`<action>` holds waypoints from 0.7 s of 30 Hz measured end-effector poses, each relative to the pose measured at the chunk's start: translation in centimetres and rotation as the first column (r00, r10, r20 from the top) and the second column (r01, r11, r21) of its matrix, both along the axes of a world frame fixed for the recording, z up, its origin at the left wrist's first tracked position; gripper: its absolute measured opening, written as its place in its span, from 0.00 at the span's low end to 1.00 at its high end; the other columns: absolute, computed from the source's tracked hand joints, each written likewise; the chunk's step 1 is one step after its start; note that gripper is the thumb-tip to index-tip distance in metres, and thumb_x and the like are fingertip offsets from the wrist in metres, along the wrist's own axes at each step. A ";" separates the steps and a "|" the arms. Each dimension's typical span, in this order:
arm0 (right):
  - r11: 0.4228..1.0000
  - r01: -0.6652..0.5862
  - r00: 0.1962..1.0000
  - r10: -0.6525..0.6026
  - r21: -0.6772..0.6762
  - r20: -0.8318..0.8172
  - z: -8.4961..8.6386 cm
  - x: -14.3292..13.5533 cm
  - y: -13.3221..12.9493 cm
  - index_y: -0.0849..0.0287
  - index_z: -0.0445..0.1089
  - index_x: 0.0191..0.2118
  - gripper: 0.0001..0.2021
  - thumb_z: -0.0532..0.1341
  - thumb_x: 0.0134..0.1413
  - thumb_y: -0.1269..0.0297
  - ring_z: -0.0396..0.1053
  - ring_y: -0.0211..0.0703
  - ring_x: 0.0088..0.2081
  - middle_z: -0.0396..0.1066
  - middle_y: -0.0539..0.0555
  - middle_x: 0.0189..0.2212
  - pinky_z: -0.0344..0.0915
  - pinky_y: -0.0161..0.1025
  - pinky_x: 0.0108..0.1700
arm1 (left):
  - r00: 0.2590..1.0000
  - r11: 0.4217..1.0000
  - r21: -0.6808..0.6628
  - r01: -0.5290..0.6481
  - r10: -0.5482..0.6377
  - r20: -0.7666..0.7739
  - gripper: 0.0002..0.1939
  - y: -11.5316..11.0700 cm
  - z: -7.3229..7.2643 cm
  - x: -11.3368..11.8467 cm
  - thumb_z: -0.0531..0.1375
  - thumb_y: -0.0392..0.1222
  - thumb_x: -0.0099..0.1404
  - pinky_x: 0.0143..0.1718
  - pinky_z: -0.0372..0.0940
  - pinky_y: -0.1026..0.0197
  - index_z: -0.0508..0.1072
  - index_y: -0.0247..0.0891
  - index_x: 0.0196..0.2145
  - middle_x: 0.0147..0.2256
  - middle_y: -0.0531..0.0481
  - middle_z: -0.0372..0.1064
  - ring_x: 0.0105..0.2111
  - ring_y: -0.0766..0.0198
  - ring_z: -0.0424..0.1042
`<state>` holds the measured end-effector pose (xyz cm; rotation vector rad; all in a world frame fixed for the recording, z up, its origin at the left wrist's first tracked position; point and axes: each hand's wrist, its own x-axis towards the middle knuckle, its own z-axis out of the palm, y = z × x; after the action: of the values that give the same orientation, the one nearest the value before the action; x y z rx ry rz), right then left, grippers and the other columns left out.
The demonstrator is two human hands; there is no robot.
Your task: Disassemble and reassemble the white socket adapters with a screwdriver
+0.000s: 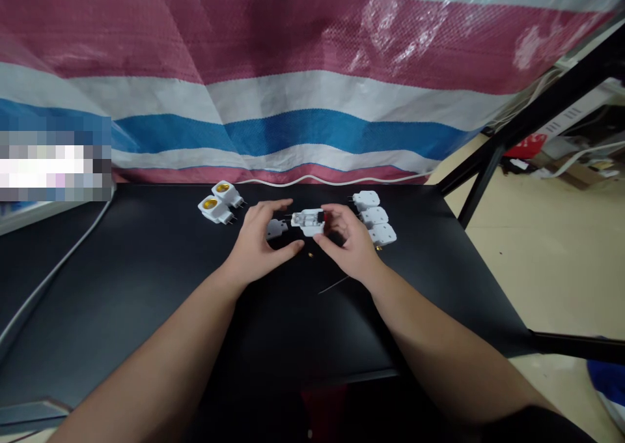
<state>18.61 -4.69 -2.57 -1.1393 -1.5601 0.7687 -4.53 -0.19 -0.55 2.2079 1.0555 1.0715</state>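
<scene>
The right hand (347, 240) is closed on the opened white plug housing (308, 222), its long axis pointed toward the spread left hand (256, 241).

Can count two white gold-lined sockets (211, 210) left of centre, three white casings (375, 217) right of centre, one open white housing (308, 221) mid-frame, one white piece (276, 229) beside it (partly hidden), at least two small brass-coloured bits (310, 255) below centre, one thin rod (334, 285).

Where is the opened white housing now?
At the head view's centre, the housing is between the left hand and the right hand, which holds it.
</scene>
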 end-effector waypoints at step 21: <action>0.998 0.035 0.999 -0.034 -0.060 0.016 -1.2 0.0 0.4 0.51 0.66 0.61 0.23 0.68 0.63 0.68 0.79 0.49 0.51 0.76 0.57 0.50 0.79 0.53 0.56 | 0.987 0.995 -0.016 -0.101 0.098 -0.124 0.14 1.0 -1.4 -0.3 0.63 0.43 0.69 0.58 0.71 0.41 0.80 0.41 0.51 0.49 0.41 0.76 0.52 0.47 0.77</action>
<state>18.57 -4.26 -3.73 -1.2159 -1.5341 0.7906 -4.86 0.78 -2.00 2.2482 1.2369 0.9695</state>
